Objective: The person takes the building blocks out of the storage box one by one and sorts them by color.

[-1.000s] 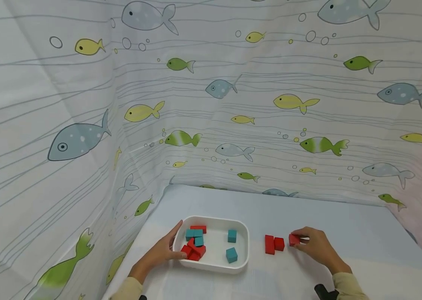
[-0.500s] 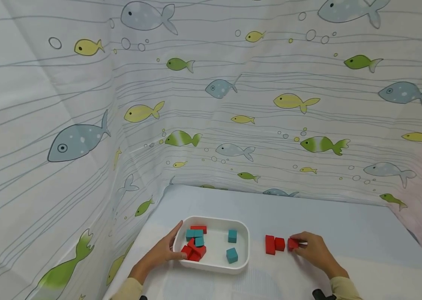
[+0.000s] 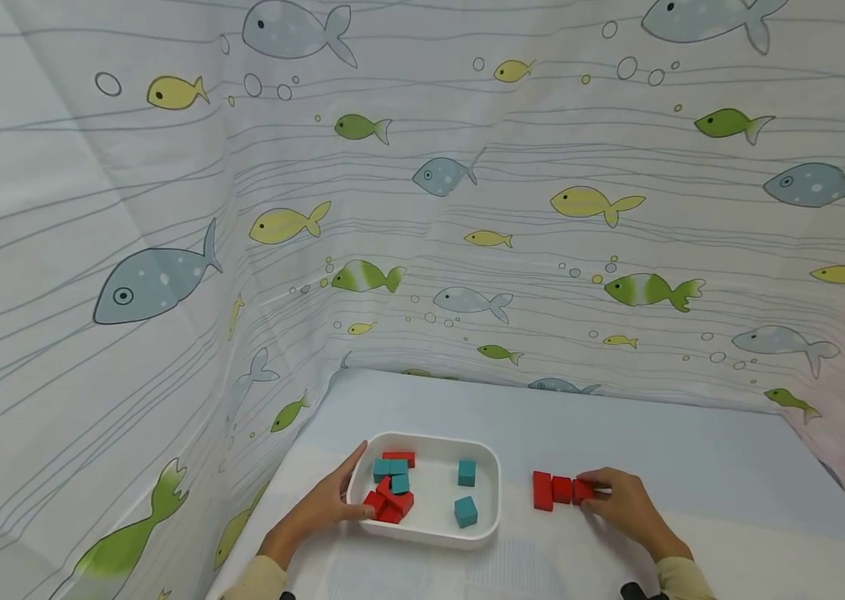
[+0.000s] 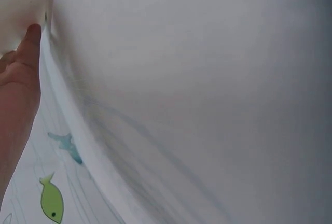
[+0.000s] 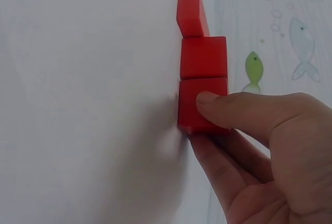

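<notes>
My right hand (image 3: 628, 504) pinches a red cube (image 5: 188, 102) between thumb and fingers on the white table. In the right wrist view its far face meets a second red cube (image 5: 203, 58), and beyond that stands a longer red block (image 5: 191, 14); the three form a row. To the left, my left hand (image 3: 325, 500) grips the left end of a white tray (image 3: 433, 483), thumb over the rim and fingers along the outside wall. Inside the tray, red blocks (image 3: 394, 505) are heaped at the left with several teal cubes, and two teal cubes (image 3: 466, 512) lie apart at the right.
A fish-printed curtain (image 3: 437, 250) hangs behind the table (image 3: 617, 421) and down its left side. White cloth (image 4: 181, 79) fills most of the left wrist view. A dark strap piece (image 3: 636, 592) shows by the right sleeve.
My right hand has moved slightly left with the red cube, closing the gap to the middle red cube. The left hand and the tray have stayed put.
</notes>
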`<state>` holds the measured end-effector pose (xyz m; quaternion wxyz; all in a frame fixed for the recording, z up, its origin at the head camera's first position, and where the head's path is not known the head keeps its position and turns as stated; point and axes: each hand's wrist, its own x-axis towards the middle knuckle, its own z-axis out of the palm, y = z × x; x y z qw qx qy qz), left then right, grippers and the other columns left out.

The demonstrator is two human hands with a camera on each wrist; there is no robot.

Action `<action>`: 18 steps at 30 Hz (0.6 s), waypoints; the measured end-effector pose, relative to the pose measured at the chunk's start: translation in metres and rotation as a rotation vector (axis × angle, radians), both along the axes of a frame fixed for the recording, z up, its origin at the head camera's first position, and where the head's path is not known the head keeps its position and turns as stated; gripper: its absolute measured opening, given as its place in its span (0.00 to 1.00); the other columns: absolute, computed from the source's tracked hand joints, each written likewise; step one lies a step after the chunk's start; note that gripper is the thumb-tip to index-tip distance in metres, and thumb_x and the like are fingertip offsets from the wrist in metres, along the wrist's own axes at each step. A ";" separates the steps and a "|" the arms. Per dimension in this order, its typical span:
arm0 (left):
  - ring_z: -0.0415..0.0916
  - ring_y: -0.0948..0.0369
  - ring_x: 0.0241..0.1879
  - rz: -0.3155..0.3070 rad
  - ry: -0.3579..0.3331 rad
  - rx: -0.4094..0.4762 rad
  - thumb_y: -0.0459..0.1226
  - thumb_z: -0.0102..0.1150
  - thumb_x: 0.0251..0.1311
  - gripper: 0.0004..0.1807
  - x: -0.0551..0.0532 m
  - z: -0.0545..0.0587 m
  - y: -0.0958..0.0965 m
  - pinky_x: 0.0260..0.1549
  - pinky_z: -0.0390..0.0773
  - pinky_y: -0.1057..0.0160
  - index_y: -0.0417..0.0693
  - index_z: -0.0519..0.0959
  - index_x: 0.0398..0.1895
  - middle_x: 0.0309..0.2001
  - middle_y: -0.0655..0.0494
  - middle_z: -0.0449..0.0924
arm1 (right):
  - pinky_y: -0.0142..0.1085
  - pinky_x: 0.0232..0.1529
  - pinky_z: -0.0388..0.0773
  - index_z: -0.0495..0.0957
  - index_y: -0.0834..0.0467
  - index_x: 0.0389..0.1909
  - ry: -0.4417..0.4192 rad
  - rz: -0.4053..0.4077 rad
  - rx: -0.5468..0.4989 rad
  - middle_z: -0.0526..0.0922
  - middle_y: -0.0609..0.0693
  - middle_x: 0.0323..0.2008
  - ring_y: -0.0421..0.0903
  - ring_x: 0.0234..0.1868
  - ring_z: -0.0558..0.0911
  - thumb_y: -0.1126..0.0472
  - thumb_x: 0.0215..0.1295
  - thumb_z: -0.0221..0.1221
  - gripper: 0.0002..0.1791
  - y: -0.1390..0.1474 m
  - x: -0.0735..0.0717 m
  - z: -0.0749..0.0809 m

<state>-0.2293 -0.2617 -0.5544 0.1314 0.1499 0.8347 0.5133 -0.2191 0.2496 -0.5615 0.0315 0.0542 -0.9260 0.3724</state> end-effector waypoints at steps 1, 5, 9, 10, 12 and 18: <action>0.52 0.44 0.72 -0.002 0.001 0.005 0.44 0.72 0.51 0.57 0.001 0.000 0.000 0.59 0.71 0.48 0.59 0.44 0.79 0.76 0.47 0.48 | 0.42 0.43 0.83 0.84 0.63 0.46 -0.002 -0.001 -0.002 0.84 0.54 0.44 0.53 0.46 0.83 0.71 0.48 0.72 0.21 -0.001 0.000 -0.001; 0.52 0.44 0.72 -0.003 -0.005 0.012 0.44 0.72 0.52 0.57 0.002 0.001 0.000 0.59 0.71 0.49 0.59 0.43 0.79 0.76 0.47 0.48 | 0.43 0.43 0.83 0.83 0.63 0.47 0.008 0.006 0.000 0.84 0.55 0.45 0.53 0.46 0.83 0.71 0.49 0.71 0.20 -0.001 -0.001 -0.003; 0.52 0.44 0.72 0.002 -0.005 0.007 0.44 0.72 0.52 0.57 0.002 0.002 0.000 0.59 0.71 0.49 0.59 0.43 0.79 0.76 0.47 0.48 | 0.43 0.44 0.83 0.84 0.63 0.47 0.008 0.005 -0.005 0.84 0.55 0.45 0.54 0.46 0.83 0.70 0.49 0.71 0.20 0.000 -0.001 -0.005; 0.52 0.44 0.72 0.003 -0.002 0.007 0.44 0.72 0.52 0.57 0.001 0.002 0.000 0.59 0.71 0.48 0.58 0.43 0.79 0.76 0.46 0.48 | 0.43 0.44 0.83 0.84 0.63 0.47 0.009 0.006 -0.003 0.84 0.56 0.45 0.54 0.46 0.83 0.70 0.49 0.71 0.20 -0.001 -0.001 -0.005; 0.52 0.44 0.72 0.006 -0.006 0.008 0.44 0.72 0.51 0.57 0.002 0.002 0.000 0.59 0.70 0.48 0.58 0.43 0.79 0.76 0.46 0.48 | 0.44 0.44 0.83 0.84 0.62 0.47 0.010 0.007 0.003 0.84 0.56 0.45 0.55 0.47 0.83 0.69 0.49 0.71 0.21 -0.001 -0.001 -0.005; 0.52 0.44 0.72 0.006 -0.012 0.015 0.44 0.72 0.52 0.57 0.002 0.002 0.000 0.59 0.71 0.48 0.60 0.44 0.79 0.76 0.47 0.48 | 0.44 0.44 0.83 0.84 0.62 0.48 0.012 0.004 -0.001 0.84 0.58 0.47 0.56 0.48 0.83 0.69 0.49 0.71 0.22 -0.001 -0.001 -0.006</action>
